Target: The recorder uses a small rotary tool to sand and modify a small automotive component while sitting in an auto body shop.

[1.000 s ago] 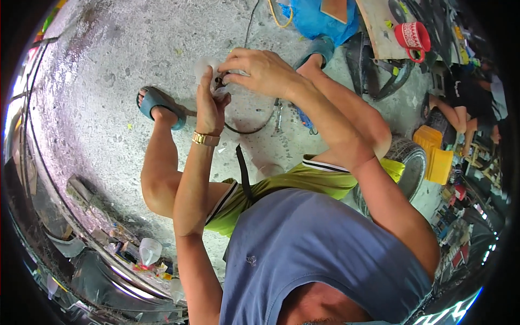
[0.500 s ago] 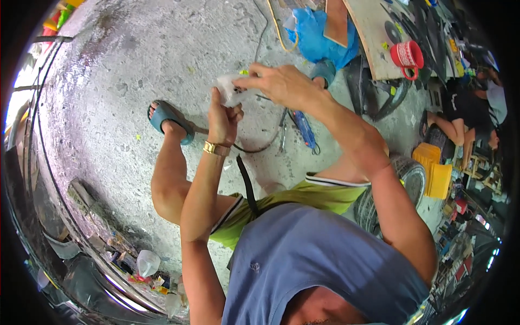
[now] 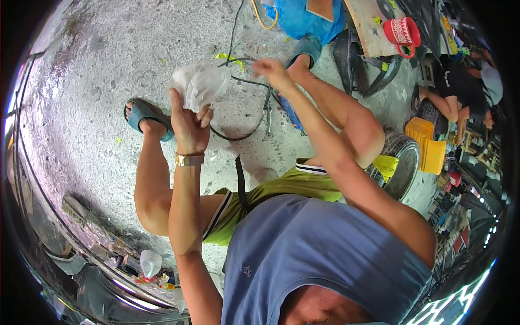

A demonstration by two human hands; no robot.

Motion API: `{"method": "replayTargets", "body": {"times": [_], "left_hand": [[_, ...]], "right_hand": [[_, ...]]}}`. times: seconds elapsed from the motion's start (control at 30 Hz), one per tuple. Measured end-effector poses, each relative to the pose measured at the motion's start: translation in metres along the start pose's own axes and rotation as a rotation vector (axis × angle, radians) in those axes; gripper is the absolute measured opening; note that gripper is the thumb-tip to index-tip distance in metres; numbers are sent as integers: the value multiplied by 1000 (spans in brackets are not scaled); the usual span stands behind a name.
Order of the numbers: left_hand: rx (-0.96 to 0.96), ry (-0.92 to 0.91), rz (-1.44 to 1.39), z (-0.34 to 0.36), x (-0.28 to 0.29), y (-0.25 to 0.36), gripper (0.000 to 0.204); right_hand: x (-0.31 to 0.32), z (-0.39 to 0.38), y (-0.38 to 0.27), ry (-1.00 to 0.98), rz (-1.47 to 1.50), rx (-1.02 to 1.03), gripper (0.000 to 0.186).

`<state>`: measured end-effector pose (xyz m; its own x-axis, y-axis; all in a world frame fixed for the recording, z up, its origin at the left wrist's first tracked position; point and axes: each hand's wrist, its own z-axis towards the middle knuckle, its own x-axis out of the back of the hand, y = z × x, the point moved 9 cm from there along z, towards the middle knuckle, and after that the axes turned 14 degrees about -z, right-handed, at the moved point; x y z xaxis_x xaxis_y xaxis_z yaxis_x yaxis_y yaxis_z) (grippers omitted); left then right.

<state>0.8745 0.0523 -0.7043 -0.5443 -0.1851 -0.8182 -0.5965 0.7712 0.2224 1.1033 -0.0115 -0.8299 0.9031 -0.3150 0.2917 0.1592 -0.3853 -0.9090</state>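
My left hand (image 3: 189,127), with a gold watch on its wrist, is closed on the lower part of a translucent white plastic bag (image 3: 199,84). The bag is puffed out and crumpled above the fingers; what it contains, if anything, I cannot make out. To the right of it, apart from the bag, my right hand (image 3: 273,75) hangs over the floor, its fingers smeared by motion. Dark cables (image 3: 238,139) run on the concrete beneath both hands. Partly behind my right forearm lies a blue power tool (image 3: 291,112), with a small metal wrench-like piece (image 3: 269,120) beside it.
A red patterned mug (image 3: 402,31) stands on a board (image 3: 374,44) at the far right. Nearby are a blue plastic bag (image 3: 319,26) and black curved plastic parts (image 3: 349,62). A tyre (image 3: 403,162) and yellow container (image 3: 425,145) sit to my right. Another person (image 3: 460,89) crouches beyond.
My right hand has come away from the plastic bag. My left hand has moved left with the bag, which now looks larger and more spread out.
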Motion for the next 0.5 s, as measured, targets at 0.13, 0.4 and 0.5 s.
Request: {"method": "replayTargets", "body": {"times": [0.13,0.4,0.5], "left_hand": [[73,94,-8,5,7,-19,45],[80,175,-55,1,21,-20,48],[60,242,-21,7,17,-26,48]], "right_hand": [[-18,-13,207,42,-485,-386,22],[-50,-20,244,331,-672,-815,31],[-37,-23,233,310,-488,-689,30]]}}
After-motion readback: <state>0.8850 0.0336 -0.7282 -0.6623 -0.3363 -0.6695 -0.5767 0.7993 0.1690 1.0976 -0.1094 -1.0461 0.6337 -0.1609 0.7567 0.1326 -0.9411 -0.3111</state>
